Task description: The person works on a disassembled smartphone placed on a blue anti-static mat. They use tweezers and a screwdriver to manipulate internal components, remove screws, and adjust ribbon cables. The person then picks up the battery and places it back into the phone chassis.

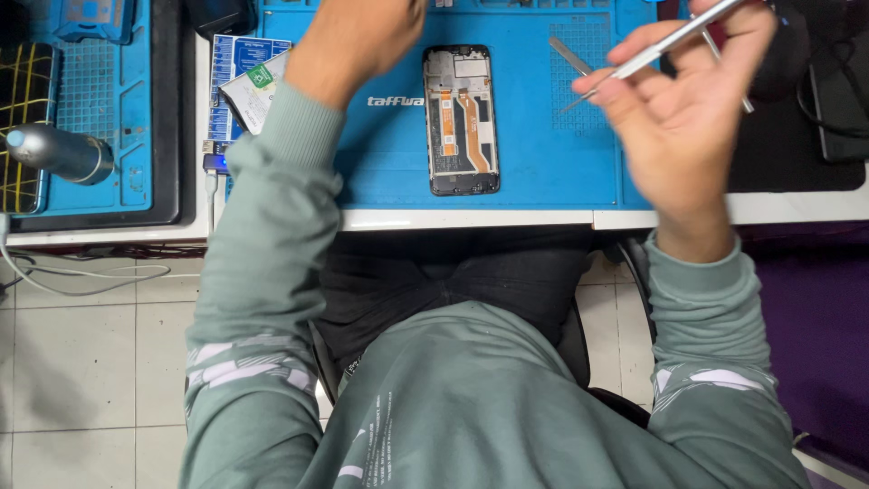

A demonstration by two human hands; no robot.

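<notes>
An opened phone (pixel 462 119) with its back cover off lies on a blue work mat (pixel 543 154), showing orange flex cables. My right hand (pixel 688 109) is raised to the right of it, palm toward me, gripping a pair of metal tweezers (pixel 665 43) whose tip points down-left over the mat. My left hand (pixel 358 41) reaches forward to the left of the phone toward the mat's far edge; its fingers are cut off by the frame. A second thin metal tool (pixel 570 56) rests on the mat near the tweezers' tip.
A white battery-like part (pixel 253 91) and a blue card (pixel 237 56) lie left of the mat. At far left sit another blue mat (pixel 90 109) on a dark tray and a grey cylindrical tool (pixel 59 152). Black cables and a dark pad (pixel 815 118) occupy the right.
</notes>
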